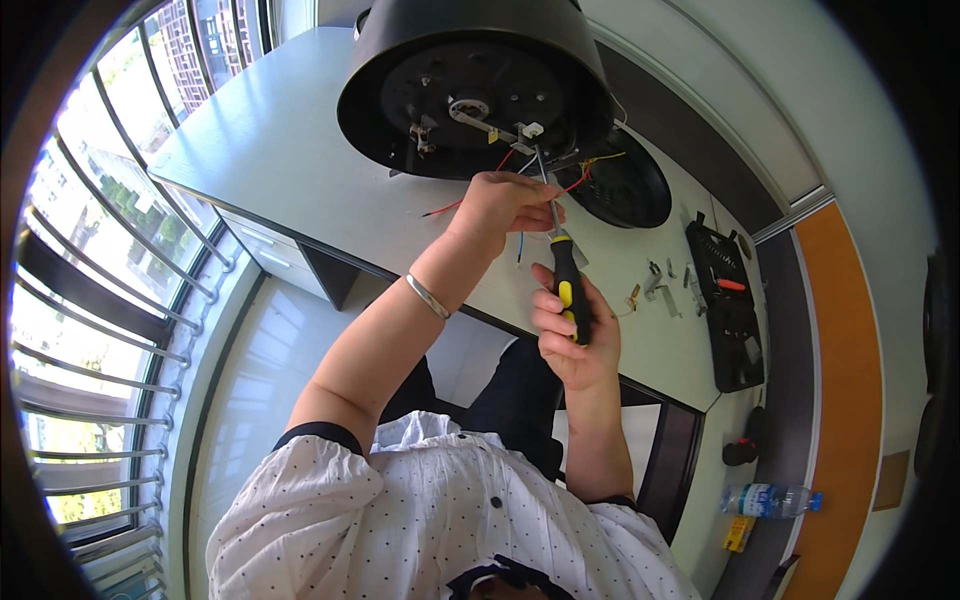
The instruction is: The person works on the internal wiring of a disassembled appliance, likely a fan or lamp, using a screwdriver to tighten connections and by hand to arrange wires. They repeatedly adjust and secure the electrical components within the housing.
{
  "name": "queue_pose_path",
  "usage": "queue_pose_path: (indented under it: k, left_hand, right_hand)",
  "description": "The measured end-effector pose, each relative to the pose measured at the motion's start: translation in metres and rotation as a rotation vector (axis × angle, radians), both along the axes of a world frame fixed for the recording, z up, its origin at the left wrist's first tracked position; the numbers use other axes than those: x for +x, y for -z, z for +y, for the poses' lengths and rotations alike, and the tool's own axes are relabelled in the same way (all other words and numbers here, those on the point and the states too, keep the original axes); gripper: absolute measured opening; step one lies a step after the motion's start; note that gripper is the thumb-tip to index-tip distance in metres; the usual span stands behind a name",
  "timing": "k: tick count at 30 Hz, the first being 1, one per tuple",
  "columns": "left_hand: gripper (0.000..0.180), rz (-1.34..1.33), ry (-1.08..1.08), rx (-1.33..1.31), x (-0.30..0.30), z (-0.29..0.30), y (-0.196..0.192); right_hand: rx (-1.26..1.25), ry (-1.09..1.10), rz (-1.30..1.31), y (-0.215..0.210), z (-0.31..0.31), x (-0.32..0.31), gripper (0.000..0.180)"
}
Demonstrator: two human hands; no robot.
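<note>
A dark round appliance housing (470, 50) stands tilted at the far side of the table, its open underside facing me. Inside show a metal strip, small screws and a white fitting (532, 130). My right hand (585, 325) wraps round the black and yellow handle of a screwdriver (566, 265), which points up and away. Its tip reaches the area by the white fitting; the exact contact is too small to tell. The fingers of my left hand (505, 205) close on the screwdriver's shaft, just below the housing's rim. Loose red wires (440, 210) hang beside that hand.
Behind the housing's right side lies a round black cover (630, 185) with wires on it. Small metal parts (660, 285) are scattered on the white table (290, 130). An open black tool case (735, 340) lies at the right, with a water bottle (770, 500) nearer. Barred windows line the left.
</note>
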State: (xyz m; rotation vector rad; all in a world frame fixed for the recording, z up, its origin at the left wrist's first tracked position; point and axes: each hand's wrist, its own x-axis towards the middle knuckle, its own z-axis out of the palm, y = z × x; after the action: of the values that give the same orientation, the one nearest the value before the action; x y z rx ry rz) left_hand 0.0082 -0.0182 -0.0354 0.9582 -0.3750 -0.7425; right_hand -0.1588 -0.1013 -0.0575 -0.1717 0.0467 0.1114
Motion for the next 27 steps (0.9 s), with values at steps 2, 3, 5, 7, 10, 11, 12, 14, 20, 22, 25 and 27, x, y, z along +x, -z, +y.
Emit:
queue_pose_path:
  k: [2, 3, 5, 7, 10, 11, 12, 14, 20, 22, 25, 27]
  left_hand:
    - [0.021, -0.032, -0.045, 0.036, -0.001, 0.0, 0.0]
    - [0.021, -0.063, -0.061, 0.06, -0.002, 0.0, 0.001]
    - [0.02, -0.22, -0.157, 0.142, -0.001, -0.002, 0.005]
    - [0.017, -0.487, -0.31, 0.269, 0.003, -0.003, 0.011]
    - [0.018, -1.177, -0.988, 0.326, 0.002, -0.006, 0.013]
    - [0.016, -1.268, -1.055, 0.392, 0.003, -0.008, 0.01]
    - [0.014, -1.371, -1.119, 0.458, 0.005, -0.01, 0.006]
    - [0.018, -1.544, -1.209, 0.582, 0.013, -0.015, 0.001]
    - [0.024, -1.67, -1.189, 0.847, 0.032, -0.035, -0.001]
    - [0.023, -1.691, -1.174, 0.891, 0.031, -0.037, -0.001]
    - [0.023, -1.78, -1.276, 0.817, 0.036, -0.042, 0.001]
    - [0.022, -1.784, -1.281, 0.845, 0.036, -0.044, 0.001]
  right_hand:
    - [-0.192, 0.053, 0.027, 0.006, 0.001, 0.001, 0.051]
    - [-0.285, 0.084, 0.039, 0.008, 0.001, 0.002, 0.051]
    - [-0.393, 0.131, 0.061, 0.005, 0.003, 0.001, 0.047]
    - [-0.518, 0.199, 0.098, 0.006, 0.004, -0.004, 0.046]
    - [-0.688, 0.293, 0.115, 0.006, 0.004, -0.02, 0.042]
    - [-0.73, 0.316, 0.126, 0.005, 0.005, -0.025, 0.04]
    - [-0.762, 0.343, 0.134, 0.006, 0.007, -0.031, 0.039]
    - [-0.788, 0.379, 0.142, 0.011, 0.009, -0.04, 0.036]
    - [-0.883, 0.403, 0.132, 0.027, 0.006, -0.064, 0.03]
    - [-0.876, 0.387, 0.119, 0.033, 0.003, -0.069, 0.028]
    - [-0.863, 0.382, 0.098, 0.039, 0.001, -0.071, 0.026]
    - [-0.885, 0.377, 0.093, 0.042, -0.001, -0.071, 0.03]
